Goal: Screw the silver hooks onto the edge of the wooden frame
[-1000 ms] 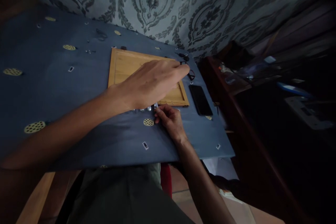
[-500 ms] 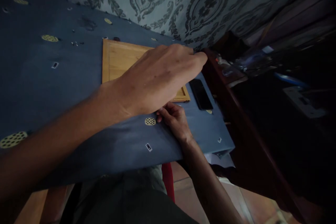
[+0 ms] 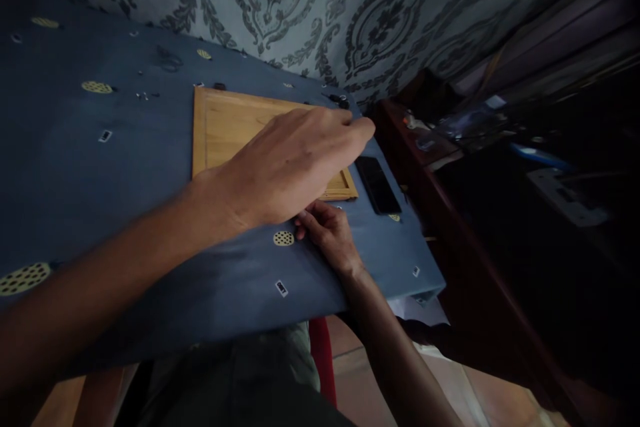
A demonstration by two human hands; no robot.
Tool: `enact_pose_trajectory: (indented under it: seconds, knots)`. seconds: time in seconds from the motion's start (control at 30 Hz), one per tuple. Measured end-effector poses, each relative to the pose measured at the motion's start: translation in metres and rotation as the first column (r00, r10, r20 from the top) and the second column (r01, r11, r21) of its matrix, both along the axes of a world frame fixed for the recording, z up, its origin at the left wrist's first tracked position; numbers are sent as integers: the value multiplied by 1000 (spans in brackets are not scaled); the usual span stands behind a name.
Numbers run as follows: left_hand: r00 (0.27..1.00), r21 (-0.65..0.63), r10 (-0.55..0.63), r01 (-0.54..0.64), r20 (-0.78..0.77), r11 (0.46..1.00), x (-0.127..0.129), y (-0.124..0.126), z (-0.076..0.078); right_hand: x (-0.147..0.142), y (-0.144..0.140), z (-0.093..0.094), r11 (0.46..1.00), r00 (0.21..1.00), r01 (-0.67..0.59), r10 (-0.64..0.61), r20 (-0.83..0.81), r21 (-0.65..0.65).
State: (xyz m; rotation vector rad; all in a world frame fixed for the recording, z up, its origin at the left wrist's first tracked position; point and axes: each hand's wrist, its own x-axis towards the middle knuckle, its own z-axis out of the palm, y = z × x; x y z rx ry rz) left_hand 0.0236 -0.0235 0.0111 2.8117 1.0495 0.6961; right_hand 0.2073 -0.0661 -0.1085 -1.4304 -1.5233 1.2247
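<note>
My left hand (image 3: 290, 167) reaches across to the right over a shallow wooden tray (image 3: 225, 127). Its fingers are stretched out with the back facing me, and the fingertips hover near the far end of a black phone (image 3: 379, 185). Nothing shows in that hand. My right hand (image 3: 327, 233) rests on the blue cloth (image 3: 100, 180) at the tray's near right corner. Its fingers are curled and the tips are hidden under my left hand. A small black item (image 3: 341, 101) lies past the tray's far right corner.
Yellow perforated discs (image 3: 283, 238) and small white tags (image 3: 281, 288) are scattered over the cloth, with tiny parts at the far left (image 3: 145, 95). A patterned wall stands behind. The table's right edge drops beside a dark wooden shelf (image 3: 425, 147) with clutter.
My left hand has drawn back and lowered from its reach toward the far right corner. It now covers the small silver pieces that were at my right fingertips. The right hand has stayed put.
</note>
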Motion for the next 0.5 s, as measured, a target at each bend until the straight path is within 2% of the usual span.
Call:
enact_pose_trajectory:
  seconds: [0.17, 0.5]
  knots:
    - [1000, 27, -18, 18, 11, 999, 0, 1, -4, 0, 1, -2, 1000, 1000, -3, 3, -9, 6]
    - [999, -12, -22, 22, 42, 1000, 0, 3, -8, 0, 1, -2, 1000, 1000, -16, 16, -4, 6]
